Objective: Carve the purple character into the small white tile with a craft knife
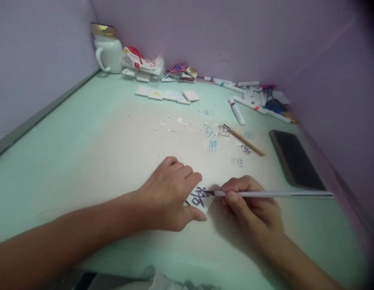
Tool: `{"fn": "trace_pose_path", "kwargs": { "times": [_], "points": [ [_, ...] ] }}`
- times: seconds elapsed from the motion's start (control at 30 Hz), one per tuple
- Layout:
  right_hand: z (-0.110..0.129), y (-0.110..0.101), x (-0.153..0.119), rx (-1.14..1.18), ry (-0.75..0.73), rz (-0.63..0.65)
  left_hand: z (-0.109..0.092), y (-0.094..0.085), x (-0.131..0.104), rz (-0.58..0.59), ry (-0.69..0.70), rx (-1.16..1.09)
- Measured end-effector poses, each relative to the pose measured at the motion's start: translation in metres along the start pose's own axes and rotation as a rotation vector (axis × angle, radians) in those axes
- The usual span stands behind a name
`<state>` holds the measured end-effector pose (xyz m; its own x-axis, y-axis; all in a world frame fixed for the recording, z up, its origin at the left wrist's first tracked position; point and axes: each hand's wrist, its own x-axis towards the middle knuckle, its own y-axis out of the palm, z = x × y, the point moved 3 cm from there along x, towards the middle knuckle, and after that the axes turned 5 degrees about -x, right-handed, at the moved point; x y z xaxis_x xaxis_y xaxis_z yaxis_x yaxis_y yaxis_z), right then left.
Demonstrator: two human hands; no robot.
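Observation:
My left hand (174, 197) lies on the table, its fingers and thumb closed around the edges of a small white block (208, 203). A purple handwritten character covers the block's upper face. From the right, my right hand (253, 205) pinches a slim pale-handled tool (271, 194) near its front end. Its dark pointed tip touches or hovers just over the block's upper right part; whether it is a blade or a brush I cannot tell. Part of the block is hidden beneath my left hand.
A wooden-handled tool (248, 142) lies beyond my right hand, near handwritten characters and white crumbs (179, 120). A phone (295, 157) rests at right. Markers (236, 110), white blocks (170, 95), a tissue pack (143, 60) and a white mug (110, 54) line the back.

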<state>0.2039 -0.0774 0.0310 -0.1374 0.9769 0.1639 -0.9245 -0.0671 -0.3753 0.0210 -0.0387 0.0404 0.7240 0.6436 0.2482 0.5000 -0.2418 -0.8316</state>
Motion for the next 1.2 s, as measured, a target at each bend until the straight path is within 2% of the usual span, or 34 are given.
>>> {"fn": "trace_pose_path", "kwargs": {
  "times": [0.13,0.33,0.5,0.63,0.97,1.2],
  "points": [
    [0.002,0.001,0.0,-0.007,-0.024,0.007,0.0,0.0,0.0,-0.001,0.003,0.005],
    [0.001,0.0,-0.002,0.043,0.021,0.017,0.001,0.001,0.0,0.002,0.007,0.007],
    [0.001,0.002,-0.003,0.09,0.03,0.087,0.001,0.0,0.0,-0.002,0.004,0.004],
    [0.001,0.003,-0.004,0.094,0.053,0.03,-0.001,0.0,-0.001,0.001,0.004,0.006],
    [0.007,0.006,0.0,-0.04,-0.125,0.121,0.0,0.0,0.001,0.001,-0.001,0.012],
    [0.012,0.01,0.004,-0.05,-0.18,0.17,0.0,0.002,0.0,0.001,-0.012,0.01]
  ]
}}
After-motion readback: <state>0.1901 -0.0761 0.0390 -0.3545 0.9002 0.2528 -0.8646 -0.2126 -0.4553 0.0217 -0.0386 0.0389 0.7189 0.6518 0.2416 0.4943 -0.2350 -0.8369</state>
